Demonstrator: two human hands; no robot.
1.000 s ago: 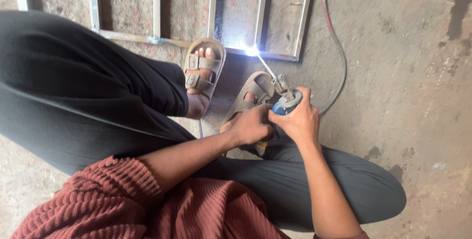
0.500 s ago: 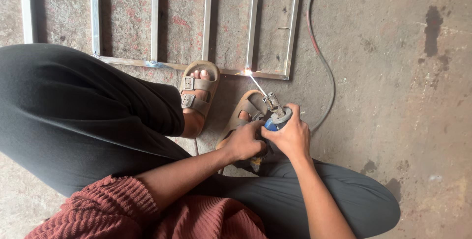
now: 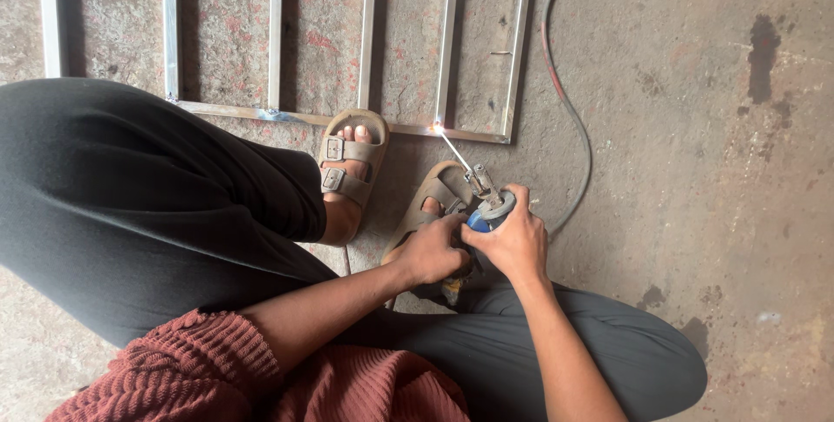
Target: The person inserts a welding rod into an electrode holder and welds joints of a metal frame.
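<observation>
Where hands (image 3: 482,244) clasp, electrode holder (image 3: 486,205) between

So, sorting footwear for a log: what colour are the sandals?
Tan-brown sandals, seen in the head view.

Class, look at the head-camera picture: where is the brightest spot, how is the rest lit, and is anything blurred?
Head view: the brightest spot is a small glow where the electrode tip meets the metal frame; elsewhere soft, even light with faint shadows on the concrete floor; both hands, left hand and right hand, look sharp.
</observation>
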